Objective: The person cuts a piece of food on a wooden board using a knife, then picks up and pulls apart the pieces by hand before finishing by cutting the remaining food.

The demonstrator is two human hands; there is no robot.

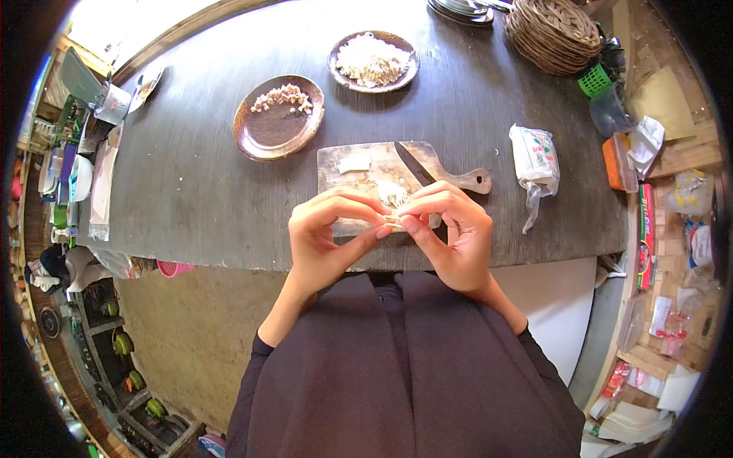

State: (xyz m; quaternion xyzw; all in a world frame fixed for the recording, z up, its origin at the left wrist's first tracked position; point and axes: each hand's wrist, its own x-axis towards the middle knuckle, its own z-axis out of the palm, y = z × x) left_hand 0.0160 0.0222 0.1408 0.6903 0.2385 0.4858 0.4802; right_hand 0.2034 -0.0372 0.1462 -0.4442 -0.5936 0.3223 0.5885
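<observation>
My left hand (pixel 334 229) and my right hand (pixel 452 233) meet over the near edge of a wooden cutting board (pixel 330 172). Both pinch a small pale strip (pixel 392 220) between thumb and fingertips; its kind is too small to make out. Just beyond the fingertips lies a little heap of white shreds (pixel 392 192) on the board. A flat white piece (pixel 353 162) rests further back on its left. Across the board's right side lies a dark-bladed knife (pixel 413 162), its lower end hidden behind my right hand.
Beyond the board are a brown plate (pixel 267 137) with small brownish chunks and another plate (pixel 412 70) heaped with pale shreds. To the right lies a printed plastic packet (pixel 537 162). A stack of woven plates (pixel 551 34) and a green basket (pixel 594 80) stand at the back right.
</observation>
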